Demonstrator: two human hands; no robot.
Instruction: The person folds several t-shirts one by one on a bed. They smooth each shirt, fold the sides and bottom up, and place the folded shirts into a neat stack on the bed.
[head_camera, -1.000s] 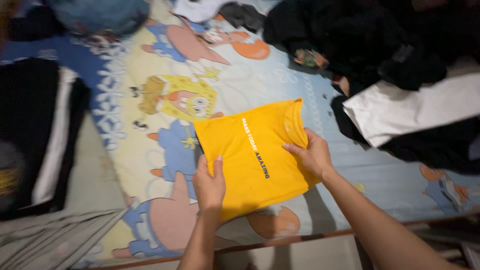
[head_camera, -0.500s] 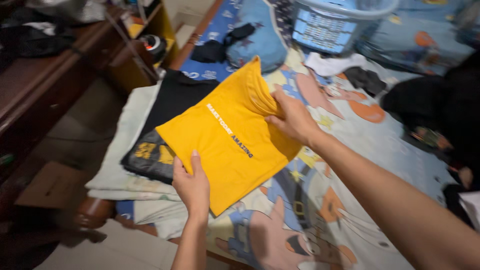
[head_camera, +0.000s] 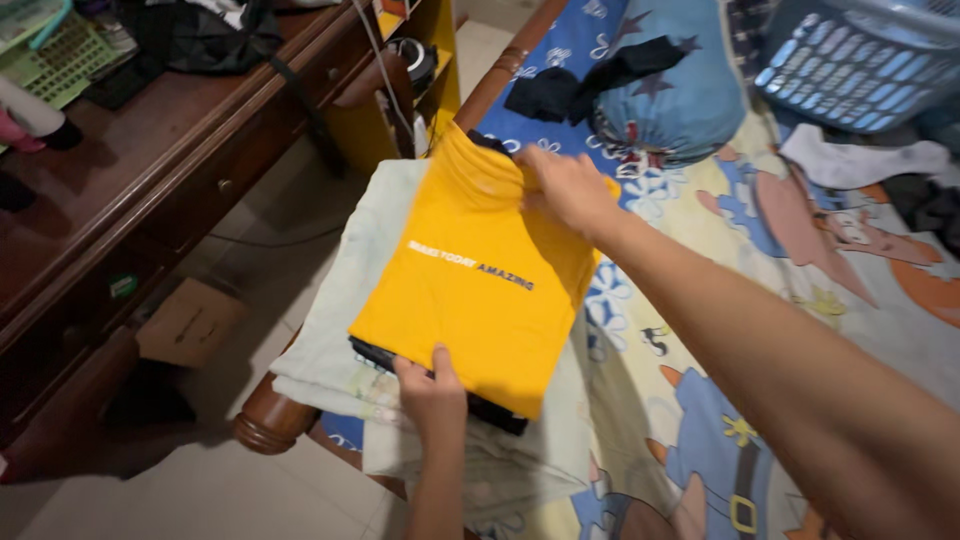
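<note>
The folded yellow shirt (head_camera: 478, 275) lies on top of a stack of folded clothes at the corner of the bed (head_camera: 700, 330), right over a black garment (head_camera: 490, 408) whose edge peeks out at the near side, with pale folded cloth (head_camera: 345, 330) under both. Your left hand (head_camera: 432, 388) pinches the shirt's near edge, thumb on top and fingers tucked beneath; your right hand (head_camera: 565, 188) is spread flat on the far end by the collar, pressing more than gripping. The shirt looks light, soft and limp: it will likely sag and lose its fold if you lift it by one corner, so hold it as you do now, at two opposite edges, or slide a palm under the middle. It should not slip much on the cloth below, though dragging it could pull the black garment askew. The stack sits close to the bed's wooden corner post (head_camera: 265, 420), so it could perhaps tip off toward the floor. Farther up the bed lie a blue bolster (head_camera: 670, 100) with a dark piece of clothing (head_camera: 585, 85) draped on it and loose white and dark clothes at the right edge. A blue laundry basket (head_camera: 865, 60) stands at the upper right; what is in it cannot be seen. To your left is a dark wooden desk (head_camera: 130, 170) carrying a green basket (head_camera: 50, 50), its contents unclear, and a cardboard box (head_camera: 190, 322) sits on the floor beneath.
</note>
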